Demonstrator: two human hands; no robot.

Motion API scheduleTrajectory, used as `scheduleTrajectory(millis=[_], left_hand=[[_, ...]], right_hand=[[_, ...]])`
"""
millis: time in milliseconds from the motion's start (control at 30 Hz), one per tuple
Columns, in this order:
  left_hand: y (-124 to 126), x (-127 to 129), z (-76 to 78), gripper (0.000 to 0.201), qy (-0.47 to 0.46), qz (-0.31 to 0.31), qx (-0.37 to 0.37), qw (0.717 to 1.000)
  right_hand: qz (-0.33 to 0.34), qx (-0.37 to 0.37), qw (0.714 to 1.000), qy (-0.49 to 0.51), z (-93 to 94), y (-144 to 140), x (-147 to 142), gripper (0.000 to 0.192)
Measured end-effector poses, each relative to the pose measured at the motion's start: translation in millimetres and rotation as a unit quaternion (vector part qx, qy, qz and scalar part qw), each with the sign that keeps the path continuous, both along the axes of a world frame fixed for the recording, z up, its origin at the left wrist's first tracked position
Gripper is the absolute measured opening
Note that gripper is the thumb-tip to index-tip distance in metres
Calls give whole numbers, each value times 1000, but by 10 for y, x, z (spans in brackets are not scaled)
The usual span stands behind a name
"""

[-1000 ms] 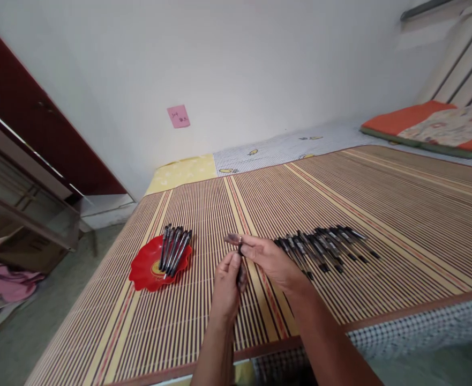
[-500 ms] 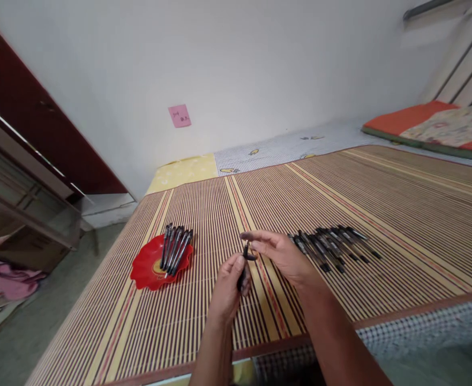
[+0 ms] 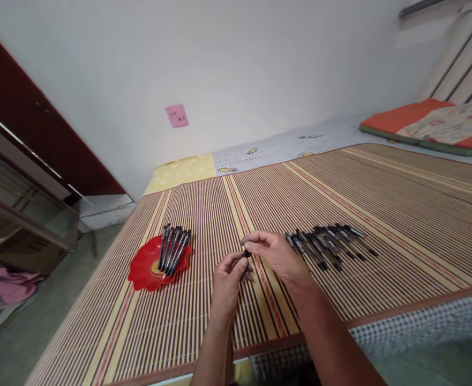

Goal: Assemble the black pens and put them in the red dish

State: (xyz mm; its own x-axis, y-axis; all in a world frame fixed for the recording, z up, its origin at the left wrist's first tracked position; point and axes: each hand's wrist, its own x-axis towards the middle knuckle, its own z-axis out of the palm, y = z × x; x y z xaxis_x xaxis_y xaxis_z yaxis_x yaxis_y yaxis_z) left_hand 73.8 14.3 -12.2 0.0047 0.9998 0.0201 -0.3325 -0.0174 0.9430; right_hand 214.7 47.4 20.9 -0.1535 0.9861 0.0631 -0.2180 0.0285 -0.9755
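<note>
Both hands meet over the near middle of a striped bamboo mat (image 3: 380, 214) spread on a bed, working a single black pen (image 3: 246, 254) between them. The left hand (image 3: 227, 281) grips the pen's lower barrel, thumb and fingers closed round it and holding it roughly upright, while the right hand (image 3: 274, 252) pinches the pen's top end with thumb and forefinger, its other fingers loosely extended. The pen sits clear of the mat, held between the two hands; the paired grip looks like one that steadies the body so the tip or cap end can be handled. A row of black pens (image 3: 328, 244) lies side by side on the mat just beyond the right hand, toward the right, close enough to be picked from. Toward the mat's left edge a red flower-shaped plate (image 3: 143, 273) holds a bundle of pens (image 3: 172, 249) lying together, their far ends overhanging its rim. A pink sticky note (image 3: 177, 116) clings to the white wall, and an orange-edged cushion (image 3: 432, 120) rests at the bed's far right corner.
</note>
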Motion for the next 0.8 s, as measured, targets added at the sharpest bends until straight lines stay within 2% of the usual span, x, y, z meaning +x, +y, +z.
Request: scheduleTrajectory(millis=[100,167,200,267,333,400,500,567,800], left_hand=[[16,-22,13,25,-24,33,-11,999],[25,-42,17,27,-40,48,-20,998],[29,-51,15,28,-47,52,-24,997],[36,-65,4,30,-55,56,-32,996],[39,-73,-10,30,-56,55,-39,996],[39,-76,-21,28,-51,45,-42,997],[39,-74,-23,26,-58,37,-37,997],[42,-69,-20,28,-73,42,-39,996],[47,-48,-9,28,-77,44,-50,995]], right_hand=[[-62,14,998,-19,-50,57,100,26],[-141,46,984,-96,-106,106,209,24],[-174,65,970,-160,-137,126,261,22],[-204,90,923,-315,-196,149,331,19],[-183,87,866,-458,-245,149,337,19],[-139,63,814,-560,-280,134,286,18],[-96,46,773,-626,-303,109,178,14],[-83,54,767,-634,-297,93,121,13],[-38,49,802,-594,-256,37,-1,13]])
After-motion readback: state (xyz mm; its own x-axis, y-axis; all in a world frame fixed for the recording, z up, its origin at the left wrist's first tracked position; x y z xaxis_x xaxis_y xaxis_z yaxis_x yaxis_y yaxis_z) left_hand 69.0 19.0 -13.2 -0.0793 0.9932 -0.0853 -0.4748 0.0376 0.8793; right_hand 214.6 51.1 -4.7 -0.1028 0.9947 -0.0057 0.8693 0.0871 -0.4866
